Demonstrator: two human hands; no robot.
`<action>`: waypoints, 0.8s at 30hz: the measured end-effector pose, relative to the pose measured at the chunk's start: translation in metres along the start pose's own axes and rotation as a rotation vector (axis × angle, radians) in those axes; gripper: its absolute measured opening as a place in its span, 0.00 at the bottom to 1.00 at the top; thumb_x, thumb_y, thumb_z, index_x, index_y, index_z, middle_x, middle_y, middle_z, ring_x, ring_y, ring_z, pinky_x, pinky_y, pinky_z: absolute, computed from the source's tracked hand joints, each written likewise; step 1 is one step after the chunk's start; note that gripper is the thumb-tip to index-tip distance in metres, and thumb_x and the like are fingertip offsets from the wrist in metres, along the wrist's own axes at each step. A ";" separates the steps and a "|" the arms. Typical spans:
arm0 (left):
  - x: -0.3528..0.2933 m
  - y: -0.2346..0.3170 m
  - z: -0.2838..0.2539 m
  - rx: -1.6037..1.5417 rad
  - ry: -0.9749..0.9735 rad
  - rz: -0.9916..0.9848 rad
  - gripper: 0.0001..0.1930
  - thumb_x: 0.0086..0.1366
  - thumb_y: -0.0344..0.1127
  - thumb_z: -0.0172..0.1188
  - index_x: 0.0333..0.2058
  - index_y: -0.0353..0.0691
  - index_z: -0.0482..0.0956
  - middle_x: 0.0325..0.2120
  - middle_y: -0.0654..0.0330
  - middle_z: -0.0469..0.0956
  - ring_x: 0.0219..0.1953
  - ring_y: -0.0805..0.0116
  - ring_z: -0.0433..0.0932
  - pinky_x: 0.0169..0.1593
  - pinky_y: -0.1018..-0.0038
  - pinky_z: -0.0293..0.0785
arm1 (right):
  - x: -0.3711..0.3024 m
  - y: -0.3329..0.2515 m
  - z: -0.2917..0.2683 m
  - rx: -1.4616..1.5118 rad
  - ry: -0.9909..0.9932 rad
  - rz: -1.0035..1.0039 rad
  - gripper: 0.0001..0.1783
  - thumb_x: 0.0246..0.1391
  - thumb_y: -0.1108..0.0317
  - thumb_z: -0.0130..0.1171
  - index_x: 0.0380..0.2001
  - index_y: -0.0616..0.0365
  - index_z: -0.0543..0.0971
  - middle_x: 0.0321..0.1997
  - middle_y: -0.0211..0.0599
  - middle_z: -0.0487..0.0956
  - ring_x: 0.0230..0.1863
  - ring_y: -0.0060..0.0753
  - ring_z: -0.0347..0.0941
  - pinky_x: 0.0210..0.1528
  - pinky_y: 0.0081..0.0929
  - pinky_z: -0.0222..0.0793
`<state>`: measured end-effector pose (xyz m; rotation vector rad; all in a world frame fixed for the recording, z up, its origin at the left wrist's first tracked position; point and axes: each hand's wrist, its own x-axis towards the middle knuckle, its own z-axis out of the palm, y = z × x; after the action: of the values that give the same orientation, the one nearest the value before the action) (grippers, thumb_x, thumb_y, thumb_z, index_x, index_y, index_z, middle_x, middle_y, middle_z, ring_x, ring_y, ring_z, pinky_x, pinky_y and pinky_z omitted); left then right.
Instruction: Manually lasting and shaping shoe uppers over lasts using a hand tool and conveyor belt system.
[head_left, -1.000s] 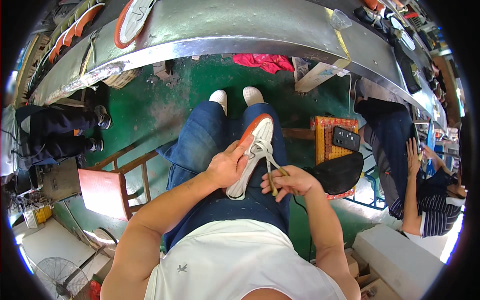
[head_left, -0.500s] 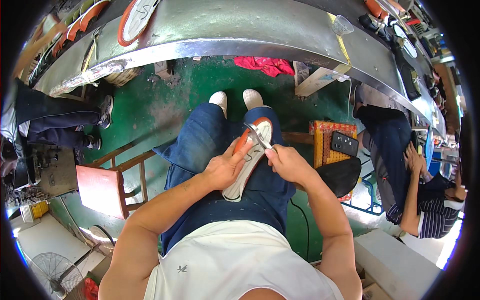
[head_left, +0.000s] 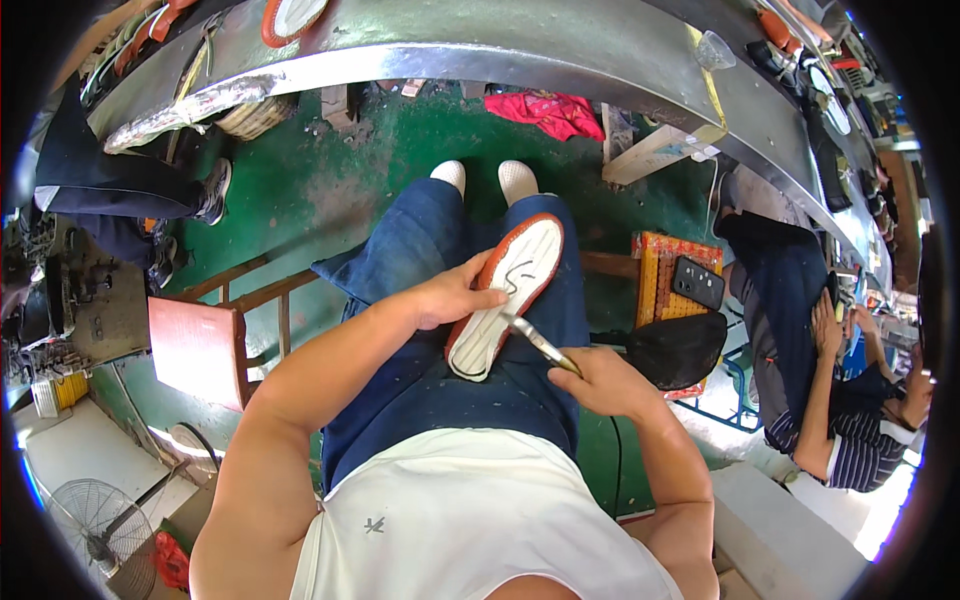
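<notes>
Across my lap lies a shoe (head_left: 490, 335), bottom up, with an orange-brown rim around a pale sole face marked by a dark curvy line. My left hand (head_left: 452, 296) grips its left side, with the thumb pressed on the sole face. My right hand (head_left: 610, 382) is closed on the handle end of a slim metal pincer-like tool (head_left: 540, 342). The tool's tip is over the shoe's right edge near the middle; whether it touches cannot be made out. Blue cloth (head_left: 400, 265) covers my legs beneath the shoe.
A long metal bench (head_left: 430, 45) runs ahead, bearing another orange-rimmed shoe (head_left: 296, 18). A pink-topped stool (head_left: 197, 350) stands left. To the right, a phone (head_left: 698, 283) and a black pouch (head_left: 680, 350) lie on a beaded seat (head_left: 650, 270). People sit on both sides.
My right hand has drawn the tool back from the toe end toward me and to the right. The shoe has turned slightly, and my left hand has shifted to its left edge.
</notes>
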<state>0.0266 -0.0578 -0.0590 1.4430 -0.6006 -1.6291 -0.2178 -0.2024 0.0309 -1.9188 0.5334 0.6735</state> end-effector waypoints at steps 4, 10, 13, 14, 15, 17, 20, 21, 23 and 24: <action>0.002 -0.002 0.005 -0.006 -0.018 -0.022 0.42 0.68 0.37 0.66 0.73 0.42 0.51 0.64 0.53 0.69 0.65 0.64 0.68 0.68 0.68 0.64 | 0.005 -0.018 0.023 -0.251 0.122 -0.205 0.20 0.63 0.55 0.59 0.40 0.65 0.76 0.39 0.59 0.81 0.37 0.65 0.78 0.42 0.53 0.73; -0.011 -0.010 0.012 0.088 0.128 0.026 0.41 0.71 0.39 0.61 0.75 0.47 0.47 0.66 0.52 0.67 0.66 0.61 0.67 0.69 0.68 0.61 | -0.015 0.022 0.035 -0.351 0.161 -0.139 0.18 0.66 0.54 0.56 0.39 0.60 0.78 0.37 0.54 0.82 0.38 0.61 0.80 0.41 0.51 0.74; -0.036 -0.032 0.003 0.092 0.005 0.013 0.44 0.74 0.41 0.54 0.76 0.47 0.31 0.71 0.48 0.56 0.72 0.58 0.57 0.73 0.69 0.52 | -0.029 0.058 0.030 -0.118 0.081 0.064 0.17 0.68 0.54 0.54 0.41 0.59 0.78 0.34 0.49 0.82 0.36 0.57 0.80 0.39 0.46 0.73; -0.048 -0.034 0.004 0.109 -0.100 -0.026 0.46 0.75 0.41 0.52 0.76 0.47 0.26 0.73 0.46 0.51 0.75 0.57 0.53 0.74 0.69 0.48 | -0.035 0.052 0.027 -0.028 0.108 0.050 0.17 0.69 0.56 0.52 0.39 0.60 0.78 0.30 0.45 0.81 0.33 0.48 0.80 0.37 0.41 0.73; -0.053 -0.033 0.006 -0.059 -0.188 0.002 0.49 0.74 0.39 0.53 0.74 0.46 0.19 0.75 0.44 0.42 0.77 0.56 0.43 0.75 0.69 0.42 | -0.040 0.047 0.025 0.062 0.138 0.036 0.17 0.69 0.57 0.50 0.38 0.61 0.78 0.27 0.41 0.80 0.30 0.40 0.80 0.36 0.36 0.73; -0.050 -0.041 0.013 0.065 -0.126 0.034 0.50 0.73 0.38 0.54 0.74 0.45 0.21 0.75 0.43 0.42 0.77 0.55 0.43 0.75 0.69 0.42 | -0.031 0.026 0.017 0.070 0.233 -0.033 0.18 0.70 0.57 0.49 0.38 0.63 0.78 0.27 0.41 0.80 0.30 0.39 0.80 0.37 0.35 0.74; -0.039 -0.044 0.033 0.338 0.040 0.154 0.52 0.70 0.36 0.58 0.74 0.42 0.23 0.74 0.41 0.43 0.77 0.51 0.45 0.75 0.68 0.43 | 0.005 0.000 0.014 0.122 0.478 -0.213 0.20 0.71 0.56 0.47 0.37 0.64 0.78 0.27 0.41 0.79 0.29 0.37 0.79 0.36 0.34 0.74; -0.037 -0.044 0.038 0.483 0.144 0.234 0.53 0.68 0.35 0.60 0.75 0.40 0.25 0.74 0.40 0.45 0.76 0.49 0.46 0.75 0.68 0.44 | 0.017 -0.003 0.011 0.171 0.622 -0.322 0.21 0.72 0.56 0.45 0.37 0.65 0.77 0.27 0.41 0.79 0.28 0.36 0.79 0.35 0.34 0.74; -0.037 -0.046 0.038 0.458 0.175 0.226 0.53 0.67 0.34 0.61 0.75 0.39 0.27 0.73 0.41 0.48 0.75 0.53 0.51 0.74 0.68 0.48 | 0.052 0.010 0.000 0.215 0.509 -0.185 0.23 0.72 0.54 0.45 0.36 0.65 0.77 0.26 0.42 0.80 0.28 0.38 0.79 0.36 0.35 0.74; -0.037 -0.045 0.037 0.422 0.202 0.210 0.53 0.67 0.33 0.63 0.75 0.38 0.28 0.72 0.41 0.51 0.73 0.56 0.55 0.73 0.69 0.53 | 0.066 0.014 -0.005 0.258 0.385 -0.037 0.24 0.73 0.53 0.44 0.36 0.65 0.77 0.26 0.43 0.80 0.27 0.40 0.80 0.36 0.36 0.75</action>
<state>-0.0224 -0.0102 -0.0675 1.7533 -0.9830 -1.2199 -0.1757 -0.2172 -0.0202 -1.8114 0.7821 0.1948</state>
